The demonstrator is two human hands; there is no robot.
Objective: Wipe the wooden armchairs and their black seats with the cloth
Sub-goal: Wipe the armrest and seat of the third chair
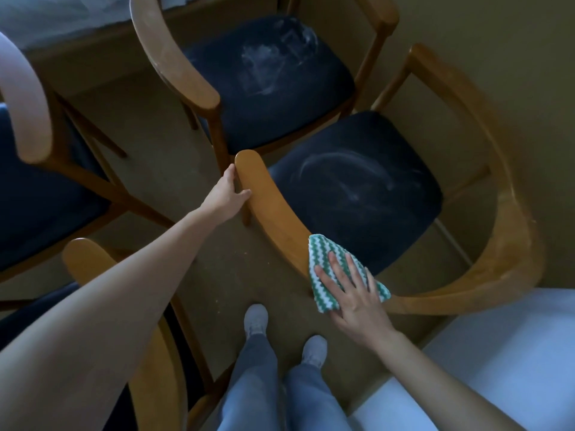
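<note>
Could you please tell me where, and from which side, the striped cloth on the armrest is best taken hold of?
Probably its pointed corner beyond the fingertips of the right hand, pinched from above. The cloth lies flat over the curved armrest, pressed down by that flat hand, and that corner is uncovered. The left hand grips the armrest's end.

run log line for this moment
left hand: grips armrest end | right hand: presses green-striped cloth on armrest | black seat: white streaks
</note>
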